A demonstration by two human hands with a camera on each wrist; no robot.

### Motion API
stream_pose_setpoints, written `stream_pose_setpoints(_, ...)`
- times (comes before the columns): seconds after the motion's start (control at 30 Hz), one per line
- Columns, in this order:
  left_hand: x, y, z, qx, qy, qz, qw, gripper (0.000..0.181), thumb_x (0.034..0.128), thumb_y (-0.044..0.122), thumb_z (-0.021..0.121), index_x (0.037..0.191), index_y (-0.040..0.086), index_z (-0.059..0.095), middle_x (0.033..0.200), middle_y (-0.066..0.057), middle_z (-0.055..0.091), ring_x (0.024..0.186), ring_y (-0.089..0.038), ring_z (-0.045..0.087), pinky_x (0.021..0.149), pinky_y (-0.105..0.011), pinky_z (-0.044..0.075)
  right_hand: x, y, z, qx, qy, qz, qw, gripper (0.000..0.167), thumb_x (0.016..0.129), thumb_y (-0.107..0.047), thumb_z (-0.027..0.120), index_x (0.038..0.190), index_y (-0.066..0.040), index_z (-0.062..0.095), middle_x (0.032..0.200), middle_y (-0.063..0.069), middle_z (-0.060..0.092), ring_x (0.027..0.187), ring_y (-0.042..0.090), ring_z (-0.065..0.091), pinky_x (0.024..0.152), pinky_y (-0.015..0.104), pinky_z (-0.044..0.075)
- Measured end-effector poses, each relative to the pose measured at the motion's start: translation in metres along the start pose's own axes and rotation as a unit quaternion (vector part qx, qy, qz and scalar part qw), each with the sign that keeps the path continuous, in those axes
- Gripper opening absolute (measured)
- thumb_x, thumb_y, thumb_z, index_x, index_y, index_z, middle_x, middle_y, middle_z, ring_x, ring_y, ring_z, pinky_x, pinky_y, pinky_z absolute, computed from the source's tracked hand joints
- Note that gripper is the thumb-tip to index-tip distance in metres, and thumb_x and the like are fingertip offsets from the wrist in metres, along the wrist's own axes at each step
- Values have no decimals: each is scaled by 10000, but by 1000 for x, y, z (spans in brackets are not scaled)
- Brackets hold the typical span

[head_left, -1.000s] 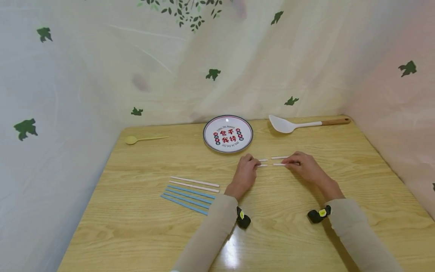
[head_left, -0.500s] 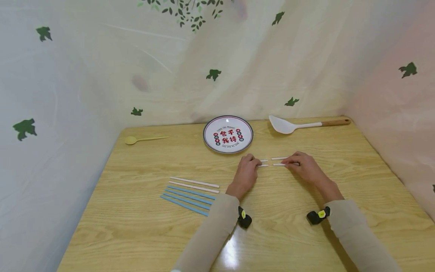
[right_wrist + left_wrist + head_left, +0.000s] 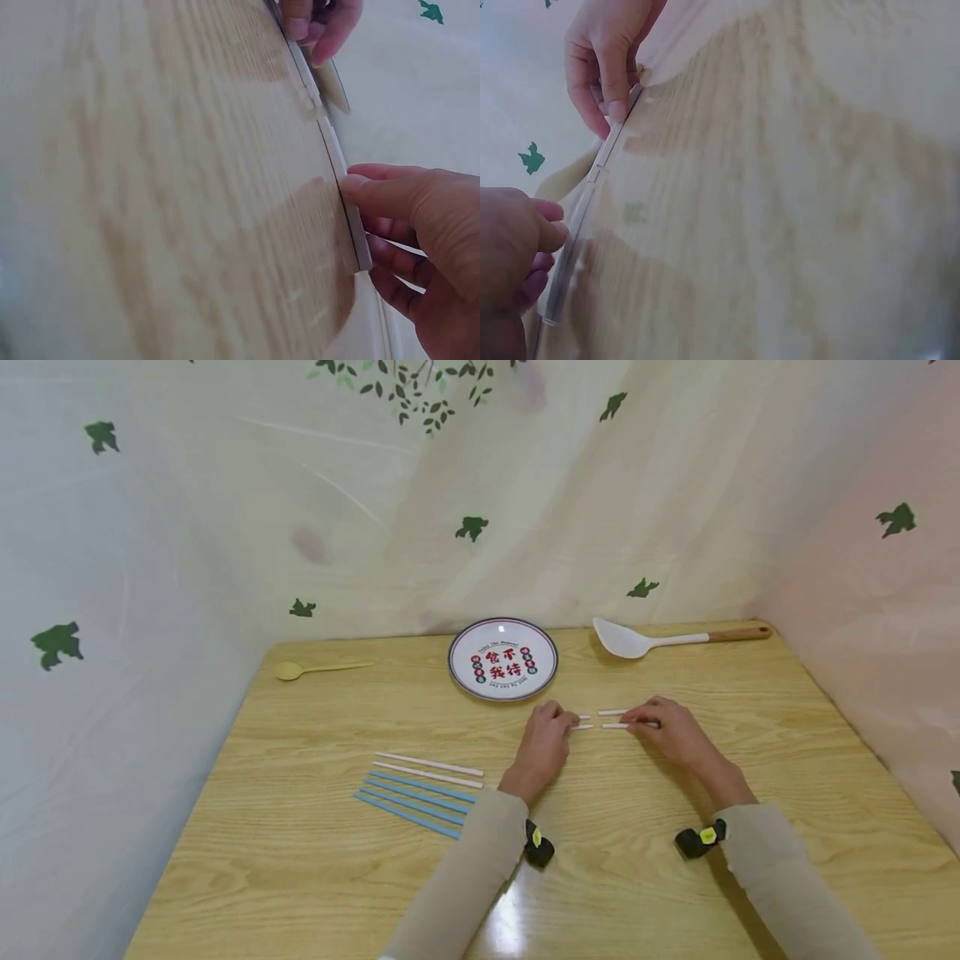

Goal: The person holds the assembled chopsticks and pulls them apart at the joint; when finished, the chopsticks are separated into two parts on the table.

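Note:
My left hand (image 3: 542, 743) and right hand (image 3: 671, 731) face each other over the table, in front of the plate. In the right wrist view the right hand (image 3: 420, 217) pinches a short white chopstick piece (image 3: 345, 199) with thumb and fingers. The left hand (image 3: 514, 255) holds another short chopstick piece (image 3: 568, 262) at the tips of its thumb and fingers. In the head view two pale piece ends stick out from the left fingers, opposite two pieces by the right hand, including a farther white piece (image 3: 612, 712). A small gap separates the facing ends. The fingers hide parts of the pieces.
Two long white chopsticks (image 3: 427, 764) and several blue chopsticks (image 3: 420, 797) lie left of the left forearm, which covers some blue ends. Along the back are a yellow spoon (image 3: 288, 671), a patterned plate (image 3: 502, 689) and a white spatula (image 3: 626, 643) with a wooden handle.

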State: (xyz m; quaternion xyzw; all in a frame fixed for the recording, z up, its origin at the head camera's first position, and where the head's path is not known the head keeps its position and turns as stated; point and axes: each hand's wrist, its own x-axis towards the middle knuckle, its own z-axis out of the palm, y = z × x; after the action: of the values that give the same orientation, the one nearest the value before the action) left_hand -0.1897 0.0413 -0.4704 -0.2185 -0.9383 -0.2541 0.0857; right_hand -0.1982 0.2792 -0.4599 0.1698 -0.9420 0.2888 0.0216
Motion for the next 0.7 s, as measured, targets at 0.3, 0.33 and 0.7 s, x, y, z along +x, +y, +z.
stream_pose_setpoints(0.3,3,-2,-43,-442,988,602,9923,127,936,96,595,1035,92,674,936,-32,541,894,-172,510,805,-250,458,5,-16,-7,-162,394,-396,9983,141,885,-45,659,1015,-36,713,910,108,639,867,278,604,757,450,486)
stream_pose_setpoints(0.33,4,-4,-50,-552,1105,672,9901,121,934,86,596,1024,81,677,929,-41,543,884,-172,511,795,-248,462,6,-19,-8,-160,408,-417,9982,143,890,-55,656,1021,-36,711,917,107,639,872,276,603,762,451,487)
stream_pose_setpoints(0.7,-7,-58,-140,-823,2154,481,9719,115,900,49,615,981,18,692,929,-115,586,890,-245,572,809,-336,490,13,-57,-4,191,358,-614,9973,174,907,-108,649,1058,-35,696,961,88,633,918,249,595,812,476,504)
